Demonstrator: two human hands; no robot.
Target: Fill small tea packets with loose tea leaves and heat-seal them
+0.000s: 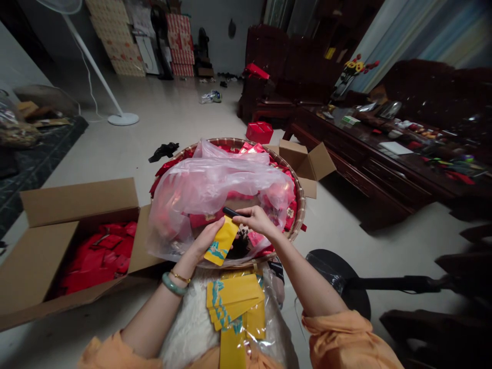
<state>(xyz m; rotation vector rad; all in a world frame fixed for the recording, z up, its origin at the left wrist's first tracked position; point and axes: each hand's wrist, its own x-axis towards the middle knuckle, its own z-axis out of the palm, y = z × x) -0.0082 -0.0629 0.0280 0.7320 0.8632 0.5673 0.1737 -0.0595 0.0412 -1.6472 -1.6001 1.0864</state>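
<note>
My left hand grips a yellow paper packet with a teal pattern, held upright over the near rim of a round woven basket. In my right hand is a short black stick-like item, pinched by the fingers at the packet's top end; its kind is unclear. A crumpled pink plastic bag lies over the basket, with red packets around it. Small black things show just below my hands. More yellow packets are fanned out on my lap on clear plastic.
An open cardboard box full of red packets stands at left. Another open box is behind the basket. To the right are a black round base with a pole and a dark wooden table. A white fan stand stands farther back.
</note>
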